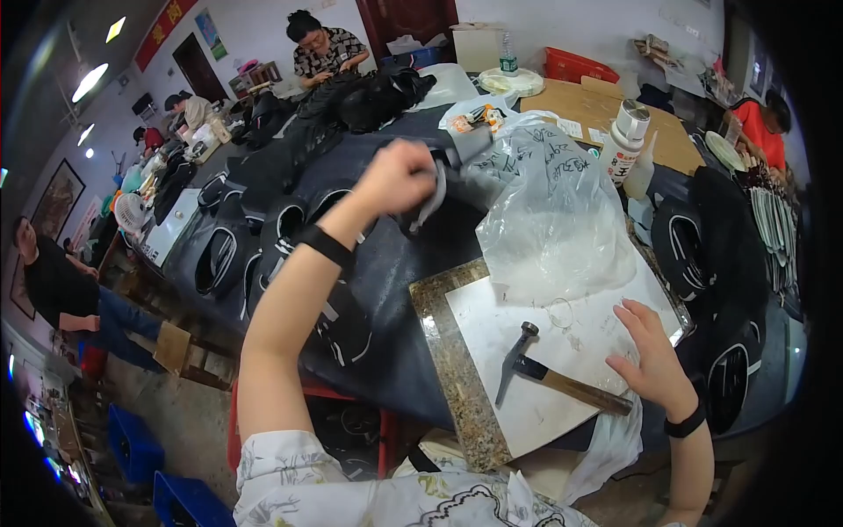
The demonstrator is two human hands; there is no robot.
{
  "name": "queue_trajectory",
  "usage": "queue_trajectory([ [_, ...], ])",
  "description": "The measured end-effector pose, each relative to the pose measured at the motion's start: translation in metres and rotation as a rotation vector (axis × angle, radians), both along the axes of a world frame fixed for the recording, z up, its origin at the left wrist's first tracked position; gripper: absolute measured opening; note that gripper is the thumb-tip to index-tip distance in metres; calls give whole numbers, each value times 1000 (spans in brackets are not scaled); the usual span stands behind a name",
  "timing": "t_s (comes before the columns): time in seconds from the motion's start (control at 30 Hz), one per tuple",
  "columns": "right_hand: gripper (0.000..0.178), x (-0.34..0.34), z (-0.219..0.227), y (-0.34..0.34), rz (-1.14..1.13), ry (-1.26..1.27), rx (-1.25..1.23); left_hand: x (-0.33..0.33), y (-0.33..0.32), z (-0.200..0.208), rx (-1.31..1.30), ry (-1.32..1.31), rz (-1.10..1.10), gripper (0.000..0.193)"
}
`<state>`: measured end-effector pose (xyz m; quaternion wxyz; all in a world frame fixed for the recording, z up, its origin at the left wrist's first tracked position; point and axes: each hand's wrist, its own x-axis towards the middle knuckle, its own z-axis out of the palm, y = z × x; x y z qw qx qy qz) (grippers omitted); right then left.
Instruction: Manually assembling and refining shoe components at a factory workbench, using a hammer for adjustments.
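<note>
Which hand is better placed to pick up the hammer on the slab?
Right, most likely. The right hand rests flat on the slab beside the hammer handle's end. The left hand is raised farther off, gripping a dark leather piece.

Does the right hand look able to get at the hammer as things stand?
Probably yes: the right hand rests flat on the slab beside the hammer handle, holds nothing, and nothing lies between them.

bright, even light from ceiling lamps (90, 81) far left; soft shadows, sharp centre, fisheye bending and dark rim.
</note>
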<state>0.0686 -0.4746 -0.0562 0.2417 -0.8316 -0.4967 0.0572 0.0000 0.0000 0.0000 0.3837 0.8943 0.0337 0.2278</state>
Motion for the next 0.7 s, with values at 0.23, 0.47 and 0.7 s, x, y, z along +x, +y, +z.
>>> queue_trajectory([
  [0.23,65,-3,-3,5,37,42,36,-37,-19,82,-292,-241,-250,8],
  [0.47,78,-36,47,81,96,11,703,-52,-167,54,554,-285,-514,11],
  [0.7,20,-19,34,81,-171,12,726,-43,-158,48,428,-474,-496,24],
])
